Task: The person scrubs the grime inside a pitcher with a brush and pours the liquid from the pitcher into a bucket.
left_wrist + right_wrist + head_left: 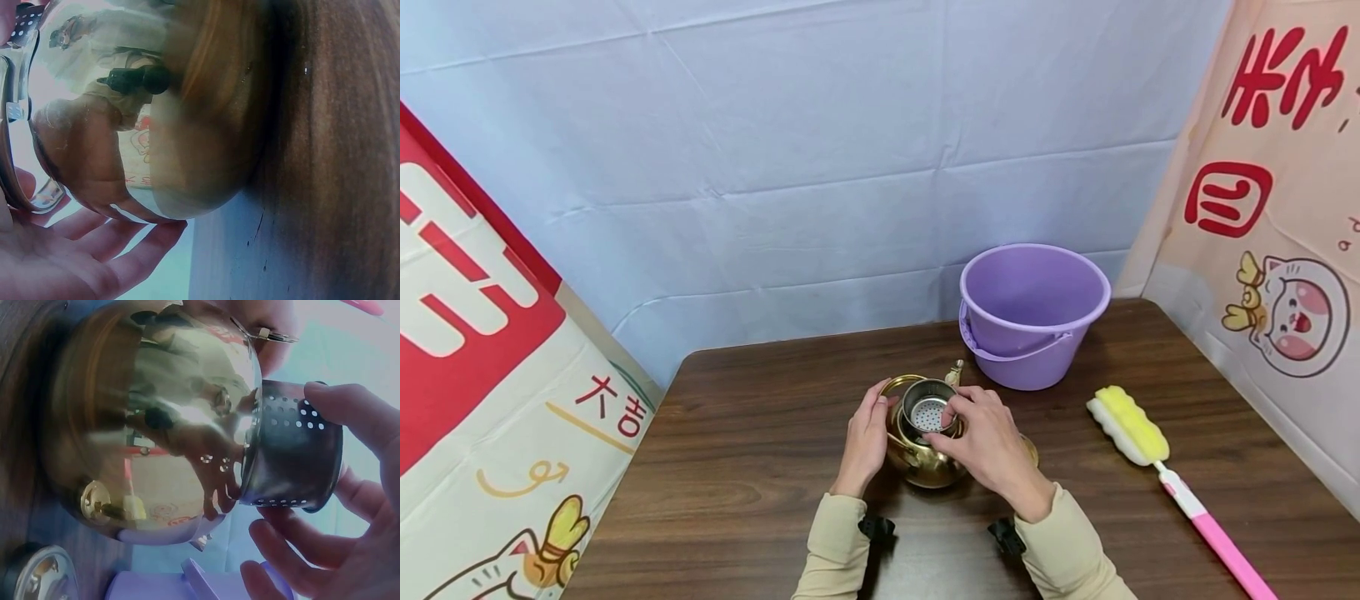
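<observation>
A shiny gold teapot [928,467] stands on the table, its handle [47,197] folded down toward the left side. My left hand [867,437] holds the pot from the left, its fingers [134,250] curved against the body and by the handle. With thumb and fingers, my right hand [988,437] pinches a perforated metal tea strainer [290,447] by its upper rim. The strainer sits at the pot's mouth, most of its wall standing above the opening. Partly hidden behind my right hand, the lid [47,578] lies on the table.
A purple bucket [1030,358] with its handle hanging down stands at the back right. On the right lies a sponge brush [1131,425] with a yellow and white head and pink handle. Cloth walls [805,167] enclose the wooden table [737,467].
</observation>
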Action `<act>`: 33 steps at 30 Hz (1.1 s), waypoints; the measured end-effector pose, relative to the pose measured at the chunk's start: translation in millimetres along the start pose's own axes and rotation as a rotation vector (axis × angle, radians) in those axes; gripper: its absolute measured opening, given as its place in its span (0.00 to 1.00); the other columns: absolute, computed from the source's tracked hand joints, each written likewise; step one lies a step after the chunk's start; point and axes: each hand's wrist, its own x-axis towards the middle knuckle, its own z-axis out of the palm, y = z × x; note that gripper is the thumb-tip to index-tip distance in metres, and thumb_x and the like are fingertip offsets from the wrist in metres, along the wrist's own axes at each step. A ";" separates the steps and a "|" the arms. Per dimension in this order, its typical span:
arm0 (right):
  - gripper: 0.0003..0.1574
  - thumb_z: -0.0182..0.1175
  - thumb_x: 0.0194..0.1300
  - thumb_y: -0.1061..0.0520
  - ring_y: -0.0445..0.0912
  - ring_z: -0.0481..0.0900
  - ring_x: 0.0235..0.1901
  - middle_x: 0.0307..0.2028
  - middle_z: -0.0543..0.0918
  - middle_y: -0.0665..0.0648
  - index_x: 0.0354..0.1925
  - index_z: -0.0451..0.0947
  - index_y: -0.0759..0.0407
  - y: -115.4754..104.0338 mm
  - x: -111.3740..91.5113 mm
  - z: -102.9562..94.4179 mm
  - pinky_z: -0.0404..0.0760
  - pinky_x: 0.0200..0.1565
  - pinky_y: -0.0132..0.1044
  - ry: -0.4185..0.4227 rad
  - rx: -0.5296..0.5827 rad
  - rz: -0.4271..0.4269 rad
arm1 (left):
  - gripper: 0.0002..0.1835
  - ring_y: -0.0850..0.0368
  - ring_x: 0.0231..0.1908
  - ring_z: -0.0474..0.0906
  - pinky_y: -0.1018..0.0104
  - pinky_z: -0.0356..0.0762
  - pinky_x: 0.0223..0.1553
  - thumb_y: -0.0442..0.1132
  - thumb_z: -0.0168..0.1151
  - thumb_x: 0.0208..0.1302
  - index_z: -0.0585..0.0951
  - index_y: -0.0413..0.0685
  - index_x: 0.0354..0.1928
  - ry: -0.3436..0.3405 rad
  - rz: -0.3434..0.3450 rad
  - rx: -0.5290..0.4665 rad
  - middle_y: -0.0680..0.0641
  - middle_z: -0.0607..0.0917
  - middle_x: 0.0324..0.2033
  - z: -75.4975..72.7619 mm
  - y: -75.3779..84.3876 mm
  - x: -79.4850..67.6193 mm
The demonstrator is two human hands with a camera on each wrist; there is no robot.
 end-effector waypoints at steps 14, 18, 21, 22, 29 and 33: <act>0.16 0.78 0.40 0.44 0.52 0.79 0.43 0.45 0.85 0.60 0.23 0.82 0.49 8.1 -1.6 0.3 0.73 0.42 0.48 0.079 -0.072 -0.114 | 0.22 0.48 0.62 0.74 0.45 0.67 0.62 0.46 0.35 0.78 0.70 0.57 0.67 -0.010 -0.017 -0.009 0.43 0.84 0.54 0.5 -0.9 -1.3; 0.17 0.78 0.39 0.45 0.52 0.79 0.42 0.44 0.86 0.60 0.23 0.82 0.50 8.7 -0.5 -0.1 0.74 0.42 0.47 0.100 -0.065 -0.139 | 0.22 0.48 0.62 0.74 0.45 0.67 0.62 0.47 0.35 0.78 0.70 0.56 0.67 -0.008 -0.010 -0.015 0.42 0.83 0.54 0.1 -0.5 -0.5; 0.16 0.79 0.39 0.46 0.52 0.79 0.40 0.43 0.86 0.61 0.23 0.83 0.51 8.7 -0.5 -0.5 0.74 0.42 0.48 0.111 -0.058 -0.149 | 0.22 0.48 0.62 0.74 0.45 0.67 0.62 0.47 0.35 0.78 0.70 0.58 0.67 -0.004 -0.005 -0.016 0.42 0.83 0.54 -0.4 -0.1 0.1; 0.16 0.79 0.39 0.46 0.52 0.79 0.40 0.42 0.86 0.61 0.23 0.83 0.51 8.8 -0.7 -0.5 0.74 0.42 0.48 0.113 -0.059 -0.152 | 0.21 0.48 0.61 0.74 0.46 0.67 0.62 0.46 0.35 0.78 0.70 0.59 0.67 -0.003 -0.006 -0.015 0.42 0.83 0.54 -0.4 0.0 0.1; 0.16 0.78 0.41 0.45 0.52 0.78 0.40 0.43 0.86 0.60 0.24 0.83 0.50 10.5 -3.1 -3.6 0.75 0.43 0.48 0.097 -0.063 -0.138 | 0.21 0.49 0.61 0.75 0.47 0.67 0.62 0.45 0.36 0.78 0.71 0.61 0.66 0.009 -0.012 0.004 0.44 0.84 0.53 1.4 -1.3 -1.0; 0.16 0.77 0.43 0.44 0.52 0.78 0.40 0.44 0.86 0.59 0.25 0.83 0.50 11.0 -4.6 -7.8 0.75 0.43 0.49 0.073 -0.065 -0.107 | 0.21 0.50 0.60 0.75 0.48 0.67 0.63 0.45 0.36 0.77 0.71 0.62 0.65 0.012 -0.020 -0.009 0.44 0.84 0.53 1.7 -1.5 -1.6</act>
